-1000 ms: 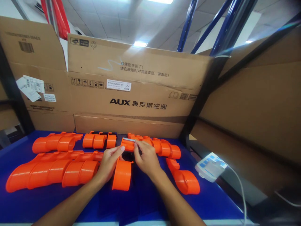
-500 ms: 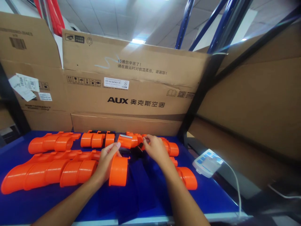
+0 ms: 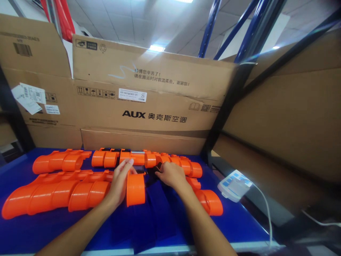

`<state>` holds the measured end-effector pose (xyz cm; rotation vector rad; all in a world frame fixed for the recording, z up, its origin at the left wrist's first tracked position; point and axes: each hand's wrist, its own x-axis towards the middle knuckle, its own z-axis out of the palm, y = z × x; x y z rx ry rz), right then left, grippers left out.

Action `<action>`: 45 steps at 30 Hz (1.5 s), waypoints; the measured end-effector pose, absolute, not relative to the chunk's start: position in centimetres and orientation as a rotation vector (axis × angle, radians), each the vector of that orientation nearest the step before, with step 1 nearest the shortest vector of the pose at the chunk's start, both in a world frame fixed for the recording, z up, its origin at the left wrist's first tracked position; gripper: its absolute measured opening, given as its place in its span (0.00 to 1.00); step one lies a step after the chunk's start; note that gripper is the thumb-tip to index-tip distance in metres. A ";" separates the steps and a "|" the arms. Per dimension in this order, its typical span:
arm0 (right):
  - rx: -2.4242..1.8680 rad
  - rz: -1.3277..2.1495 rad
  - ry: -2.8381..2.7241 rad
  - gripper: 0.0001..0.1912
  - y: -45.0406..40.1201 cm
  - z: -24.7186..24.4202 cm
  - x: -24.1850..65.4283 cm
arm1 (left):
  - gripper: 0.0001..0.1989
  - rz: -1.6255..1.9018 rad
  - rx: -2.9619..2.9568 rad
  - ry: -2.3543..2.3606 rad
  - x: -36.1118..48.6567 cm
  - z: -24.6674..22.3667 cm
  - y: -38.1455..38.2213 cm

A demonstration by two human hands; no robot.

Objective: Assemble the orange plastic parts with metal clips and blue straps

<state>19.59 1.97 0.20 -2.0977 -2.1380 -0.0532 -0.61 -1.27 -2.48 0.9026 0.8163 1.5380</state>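
Observation:
An orange plastic cuff [image 3: 136,191] is in the grip of my left hand [image 3: 119,181], its thumb raised along the top and its fingers partly hidden behind. Just beyond the thumb is an orange piece with a grey strip [image 3: 137,157]; whether it joins the cuff I cannot tell. My right hand [image 3: 172,174] is closed, fingertips pinching a dark strap [image 3: 154,170] right of the cuff. Below the hands, wide dark blue bands [image 3: 161,209] lie over the table toward its front edge.
Rows of orange cuffs [image 3: 50,195] lie left on the blue table [image 3: 101,241], with more orange cuffs [image 3: 210,202] at right. A white device with a cable [image 3: 234,185] sits at the right edge. A cardboard panel [image 3: 106,106] stands behind, beside a dark rack post [image 3: 223,110].
The orange piece with the grey strip has gone from tilted to level, and sits slightly farther back. My right hand has moved down and a little left, from the orange part to the dark strap.

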 end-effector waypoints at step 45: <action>-0.837 0.283 -1.915 0.16 0.5 1.2 17.9 | 0.20 1.435 0.904 0.679 -0.4 -2.9 -1.1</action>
